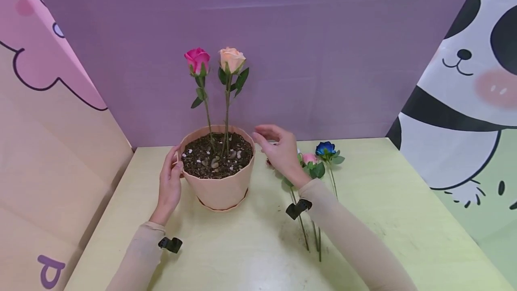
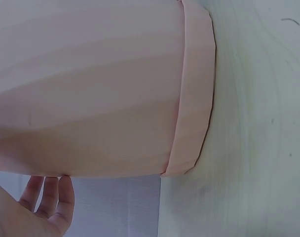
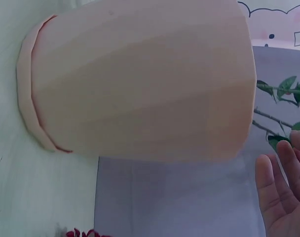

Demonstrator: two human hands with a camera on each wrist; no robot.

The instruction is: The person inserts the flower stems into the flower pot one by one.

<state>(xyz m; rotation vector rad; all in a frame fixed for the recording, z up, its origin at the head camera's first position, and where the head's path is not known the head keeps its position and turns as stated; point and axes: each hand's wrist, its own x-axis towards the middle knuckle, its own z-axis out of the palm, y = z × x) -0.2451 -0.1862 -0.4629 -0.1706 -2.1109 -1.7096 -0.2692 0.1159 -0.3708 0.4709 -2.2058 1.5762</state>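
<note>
magenta rose (image 1: 197, 60) and peach rose (image 1: 232, 60) upright in soil (image 1: 194, 161) of pot (image 1: 220, 192), left of centre on table (image 1: 242, 255). apparently not yet in: blue flower (image 1: 325, 148), pink flower (image 1: 310, 158), lying at right. left hand (image 1: 171, 182): fingertips loosely against pot. right hand (image 1: 283, 149): empty, fingers relaxed near rim. left wrist view shows fingertip contact hidden from head; soil visible from head only.

Table (image 1: 226, 255): pale yellow, below the left hand (image 1: 170, 183) and right hand (image 1: 284, 151)
Back wall (image 1: 343, 62): purple, past both hands
Left wall (image 1: 56, 147): pink and cream, beyond the left hand
Right wall (image 1: 498, 219): big panda (image 1: 448, 154), beyond the right hand
</note>
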